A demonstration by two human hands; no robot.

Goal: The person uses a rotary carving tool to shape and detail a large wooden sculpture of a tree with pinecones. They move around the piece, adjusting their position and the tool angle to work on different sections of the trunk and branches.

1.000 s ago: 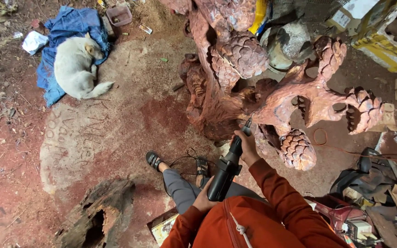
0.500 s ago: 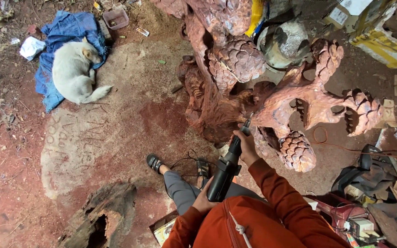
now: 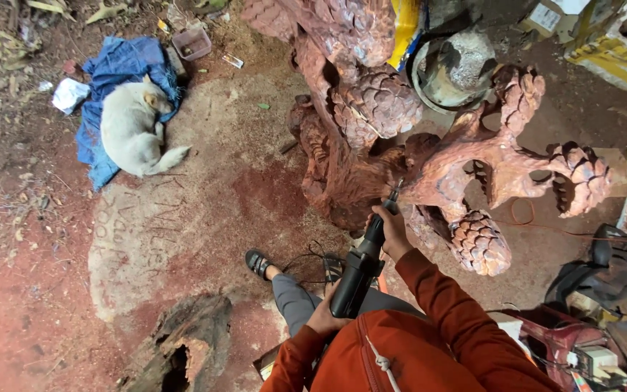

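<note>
A large reddish wood carving (image 3: 473,163) of branches and pine cones stands ahead of me. I hold a black rotary power tool (image 3: 361,265) in both hands. My right hand (image 3: 392,231) grips its front near the bit, which touches the carving's trunk. Around the tool's rear body, close to my chest, is my left hand (image 3: 326,313). My sleeves are rust orange. My grey-trousered leg and sandalled foot (image 3: 257,261) stretch out to the left.
A white dog (image 3: 132,127) sleeps on a blue cloth (image 3: 121,69) at the upper left. A hollow log (image 3: 183,348) lies at the lower left. Tools and clutter (image 3: 604,319) crowd the right side. A black cord (image 3: 306,260) runs by my foot.
The view has shifted slightly. Both hands keep the tool pressed at the same spot on the carving. The dog has not moved.
</note>
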